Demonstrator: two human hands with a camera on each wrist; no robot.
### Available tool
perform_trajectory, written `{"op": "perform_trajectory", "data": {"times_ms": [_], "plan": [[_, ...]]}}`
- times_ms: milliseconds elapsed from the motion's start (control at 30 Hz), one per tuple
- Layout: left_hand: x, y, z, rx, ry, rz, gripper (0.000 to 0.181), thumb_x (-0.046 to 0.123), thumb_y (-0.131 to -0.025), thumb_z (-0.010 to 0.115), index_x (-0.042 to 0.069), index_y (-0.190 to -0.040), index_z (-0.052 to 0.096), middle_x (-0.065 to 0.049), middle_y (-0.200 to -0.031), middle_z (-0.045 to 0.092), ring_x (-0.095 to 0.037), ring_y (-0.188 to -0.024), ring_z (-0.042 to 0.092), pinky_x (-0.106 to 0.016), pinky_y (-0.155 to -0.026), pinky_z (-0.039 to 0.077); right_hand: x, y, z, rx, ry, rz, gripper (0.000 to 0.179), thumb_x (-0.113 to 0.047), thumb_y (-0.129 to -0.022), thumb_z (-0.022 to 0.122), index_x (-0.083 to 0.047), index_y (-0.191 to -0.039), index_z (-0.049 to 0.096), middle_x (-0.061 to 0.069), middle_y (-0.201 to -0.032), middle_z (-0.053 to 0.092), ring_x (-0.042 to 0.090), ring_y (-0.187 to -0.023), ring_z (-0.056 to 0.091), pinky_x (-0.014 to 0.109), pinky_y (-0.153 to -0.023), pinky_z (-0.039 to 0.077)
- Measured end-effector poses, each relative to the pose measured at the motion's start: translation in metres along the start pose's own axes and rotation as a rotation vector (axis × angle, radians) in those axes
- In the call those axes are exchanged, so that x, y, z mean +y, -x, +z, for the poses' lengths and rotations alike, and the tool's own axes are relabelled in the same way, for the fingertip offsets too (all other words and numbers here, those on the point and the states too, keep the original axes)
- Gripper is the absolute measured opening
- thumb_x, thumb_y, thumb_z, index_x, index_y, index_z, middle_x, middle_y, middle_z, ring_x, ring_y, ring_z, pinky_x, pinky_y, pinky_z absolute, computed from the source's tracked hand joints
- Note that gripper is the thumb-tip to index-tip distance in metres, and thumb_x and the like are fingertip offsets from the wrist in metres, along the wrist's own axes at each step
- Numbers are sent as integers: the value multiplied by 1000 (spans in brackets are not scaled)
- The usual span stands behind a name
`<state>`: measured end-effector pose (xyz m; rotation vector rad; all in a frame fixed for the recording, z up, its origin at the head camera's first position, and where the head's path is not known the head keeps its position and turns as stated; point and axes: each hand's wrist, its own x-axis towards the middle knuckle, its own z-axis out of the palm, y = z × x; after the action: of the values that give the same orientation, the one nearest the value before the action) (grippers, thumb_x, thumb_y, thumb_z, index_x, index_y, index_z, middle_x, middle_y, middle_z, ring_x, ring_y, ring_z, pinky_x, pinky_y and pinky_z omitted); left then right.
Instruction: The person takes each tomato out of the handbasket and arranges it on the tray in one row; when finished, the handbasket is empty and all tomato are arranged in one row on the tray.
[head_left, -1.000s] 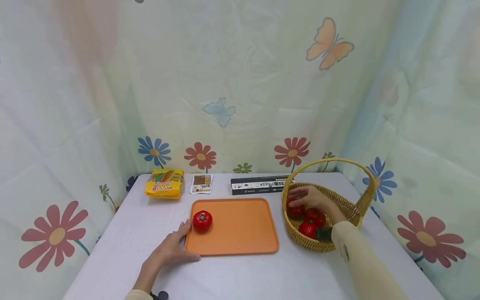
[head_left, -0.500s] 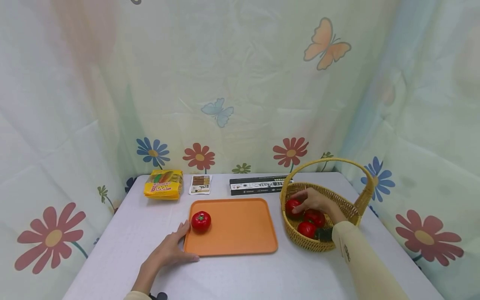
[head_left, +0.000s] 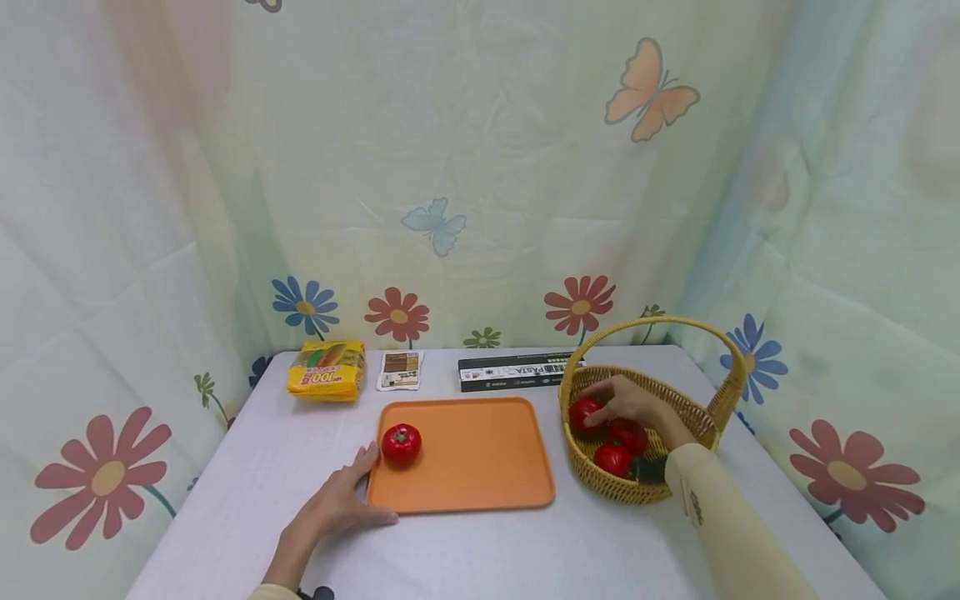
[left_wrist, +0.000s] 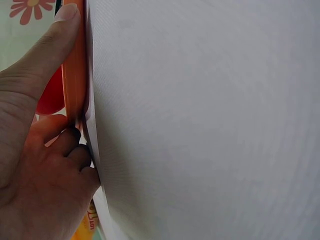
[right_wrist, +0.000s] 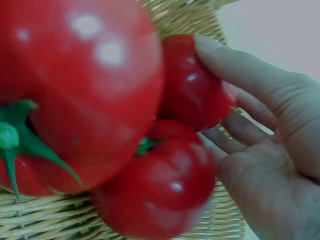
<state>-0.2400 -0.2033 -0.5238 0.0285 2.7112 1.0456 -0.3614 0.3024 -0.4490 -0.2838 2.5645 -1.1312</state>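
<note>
In the basket (head_left: 690,403) at the right, my right hand (head_left: 630,400) holds a red tomato (right_wrist: 190,85), thumb on one side and fingers round the other. Two more tomatoes (head_left: 627,435) lie close beside it, along with a dark green thing (head_left: 650,468) whose kind is unclear. My left hand (head_left: 337,502) rests at the near left corner of an orange tray (head_left: 480,458); its thumb lies along the front edge and its fingers touch the left side. One tomato (head_left: 401,443) with a green stem sits on the tray's left part.
Along the back of the table (head_left: 465,554) lie a yellow food packet (head_left: 327,371), a small brown and white sachet (head_left: 401,370) and a long black pasta box (head_left: 517,372). The basket's tall handle (head_left: 660,320) arches over the right hand. Printed curtains stand around the table.
The right hand has lowered and its fingers have taken hold of the tomato in the basket. The left hand stays at the tray corner. The head view has shifted slightly.
</note>
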Motion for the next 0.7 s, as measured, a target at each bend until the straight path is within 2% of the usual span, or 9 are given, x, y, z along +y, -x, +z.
{"op": "perform_trajectory", "data": {"times_ms": [233, 400, 467, 600, 700], "plan": [[-1, 1, -1, -1, 11, -8, 130, 49, -68, 102, 15, -171, 30, -20, -176, 26, -46, -163, 19, -73, -126, 22, -16, 22, -11, 100, -41, -67, 65, -29, -95, 86, -5, -149, 62, 21, -143, 65, 41, -131, 60, 51, -103, 62], [-5, 1, -3, 0, 10, -1, 131, 50, -68, 101, 14, -171, 29, -20, -176, 25, -46, -163, 19, -72, -127, 22, -27, 57, -21, 42, -108, -157, 69, -34, -99, 79, -5, -156, 54, 24, -150, 60, 41, -133, 59, 54, -101, 62], [-5, 2, -3, 0, 15, -5, 130, 50, -69, 101, 15, -172, 29, -20, -176, 25, -46, -163, 19, -72, -126, 23, -28, 69, -22, -1, -148, -210, 66, -30, -101, 75, -3, -156, 53, 25, -150, 59, 39, -130, 61, 50, -99, 63], [-5, 1, -2, -2, 20, -11, 130, 49, -69, 101, 16, -172, 28, -20, -176, 25, -48, -163, 19, -73, -126, 23, -29, 87, -17, -77, -248, -291, 50, -22, -104, 67, -3, -148, 59, 15, -140, 66, 29, -121, 64, 43, -95, 64], [-5, 0, -1, -7, 20, -5, 131, 50, -69, 101, 16, -172, 27, -20, -176, 25, -49, -163, 19, -74, -126, 22, -36, 94, -4, -146, -316, -374, 38, -15, -103, 66, -6, -140, 61, 6, -133, 68, 24, -120, 66, 42, -94, 65]]}}
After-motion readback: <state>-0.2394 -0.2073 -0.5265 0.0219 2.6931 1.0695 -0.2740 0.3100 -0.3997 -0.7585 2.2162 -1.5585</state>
